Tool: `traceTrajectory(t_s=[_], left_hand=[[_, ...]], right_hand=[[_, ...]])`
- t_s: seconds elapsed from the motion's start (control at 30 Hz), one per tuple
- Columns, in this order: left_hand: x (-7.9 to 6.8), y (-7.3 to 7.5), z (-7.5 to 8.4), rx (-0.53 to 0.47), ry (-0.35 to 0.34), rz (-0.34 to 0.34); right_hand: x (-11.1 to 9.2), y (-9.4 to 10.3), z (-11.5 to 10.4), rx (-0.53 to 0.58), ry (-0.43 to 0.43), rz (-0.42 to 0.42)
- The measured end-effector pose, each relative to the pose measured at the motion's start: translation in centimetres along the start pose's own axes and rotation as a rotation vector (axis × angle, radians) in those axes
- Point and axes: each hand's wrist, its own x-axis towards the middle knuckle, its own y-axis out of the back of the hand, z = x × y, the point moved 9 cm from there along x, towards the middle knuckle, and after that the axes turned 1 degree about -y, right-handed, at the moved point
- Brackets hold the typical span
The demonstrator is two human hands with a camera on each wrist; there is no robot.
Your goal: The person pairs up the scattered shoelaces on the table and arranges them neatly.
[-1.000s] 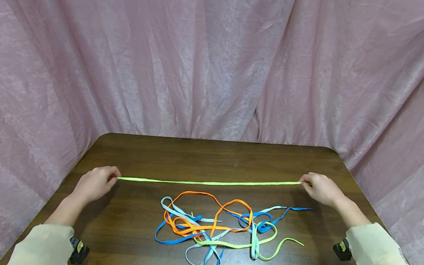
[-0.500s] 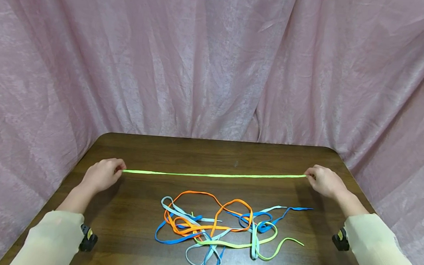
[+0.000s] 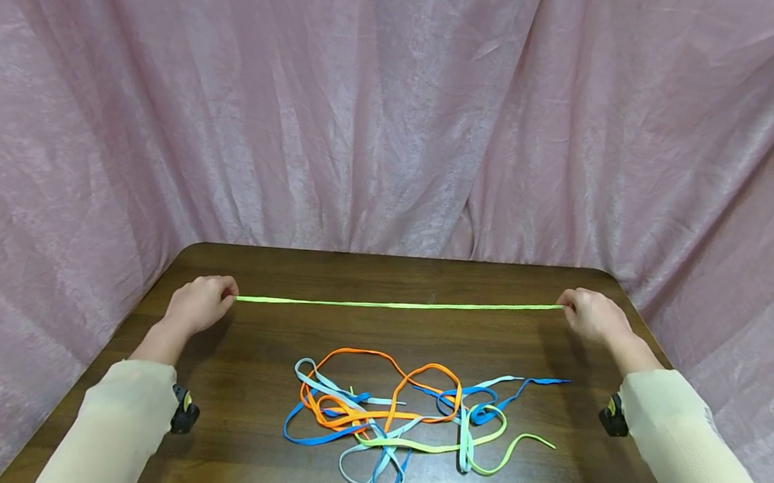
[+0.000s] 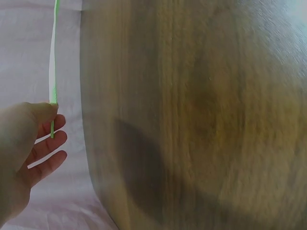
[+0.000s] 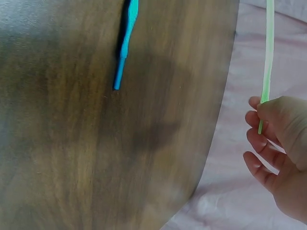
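Observation:
A yellow-green shoelace (image 3: 397, 305) is stretched nearly straight across the far half of the table, raised above it. My left hand (image 3: 201, 303) pinches one end between thumb and forefinger; in the left wrist view the lace's narrow tip (image 4: 52, 130) pokes out below the thumb. At the other end, my right hand (image 3: 595, 316) pinches the lace the same way, its thin tip (image 5: 260, 127) showing under the thumb in the right wrist view. The other fingers of both hands are loosely bent, off the lace.
Nearer on the brown wooden table (image 3: 252, 439) lies a loose tangle of an orange shoelace (image 3: 368, 352), blue shoelace (image 3: 314, 440), pale blue shoelace (image 3: 348, 476) and another yellow-green shoelace (image 3: 493, 467). A blue lace end (image 5: 125, 43) points toward the right side. Pink curtains (image 3: 393, 125) hang behind the table.
Both hands have moved away from me toward the table's far edge, carrying the taut yellow-green shoelace with them. The tangle of laces has stayed put.

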Motion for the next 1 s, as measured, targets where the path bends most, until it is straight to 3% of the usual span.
traceTrajectory(t_s=[0.5,1.0], left_hand=[[2.3,0.1,1.1,0.015,0.048,0.029],[3.9,-2.2,1.3,0.018,0.141,0.049]], right_hand=[[1.3,-0.3,2.4,0.023,-0.146,-0.007],[1.5,-2.5,4.0,0.049,-0.242,0.010]])
